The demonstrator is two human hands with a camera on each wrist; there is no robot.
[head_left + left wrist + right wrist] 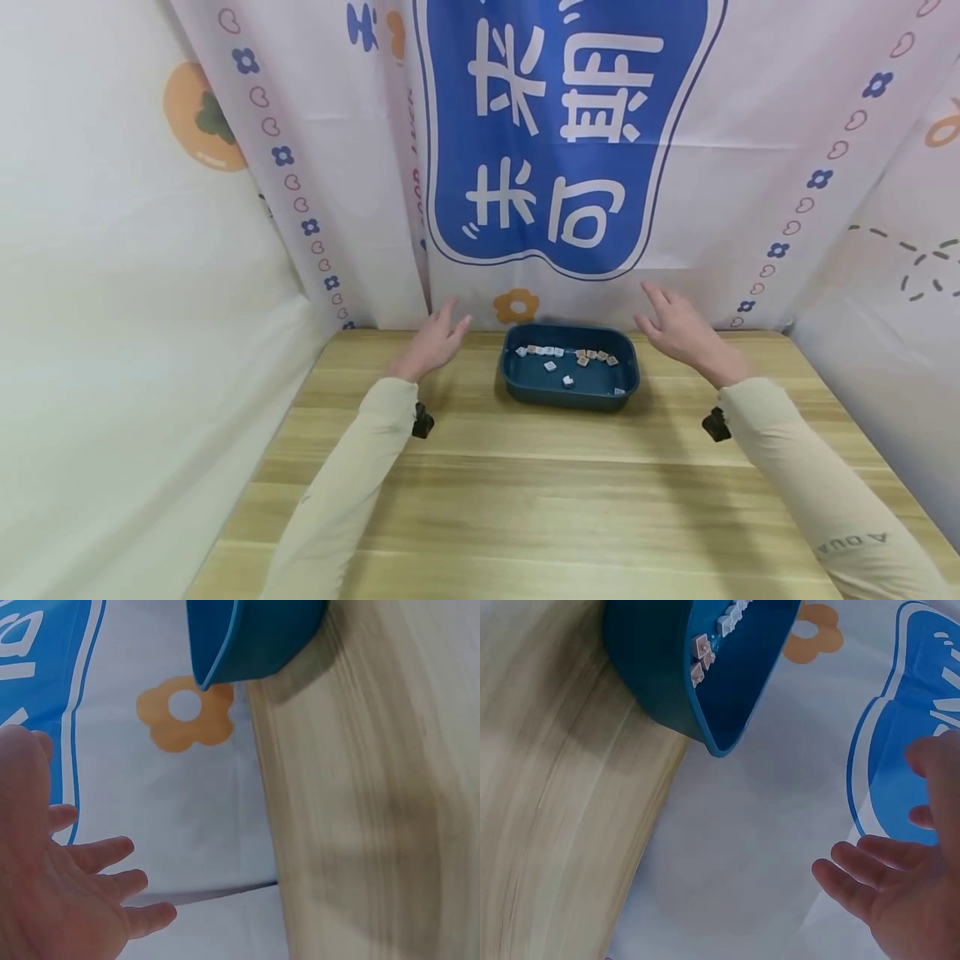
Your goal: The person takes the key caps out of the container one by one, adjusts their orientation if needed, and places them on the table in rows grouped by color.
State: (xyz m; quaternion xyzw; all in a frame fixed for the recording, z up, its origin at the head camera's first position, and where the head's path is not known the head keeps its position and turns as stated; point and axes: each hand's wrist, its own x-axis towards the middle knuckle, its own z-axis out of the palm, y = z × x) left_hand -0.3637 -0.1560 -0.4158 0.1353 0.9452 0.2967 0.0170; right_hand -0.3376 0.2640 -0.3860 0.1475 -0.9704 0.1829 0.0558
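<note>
A dark teal tray (570,402) with raised walls stands at the far edge of the table, between my two hands. Inside it lie several small white cubes (550,366) and several light brown cubes (591,355), most of them along the back wall. My left hand (433,340) hovers to the left of the tray, fingers spread and holding nothing. To the right of the tray, my right hand (681,330) is likewise raised with loose, extended fingers and nothing in it. Neither hand touches the tray.
The wooden table (555,500) carries the tray at its back edge. Behind it hangs a white cloth (360,167) with a blue printed panel and an orange flower. More pale cloth walls (127,333) border the left and right sides.
</note>
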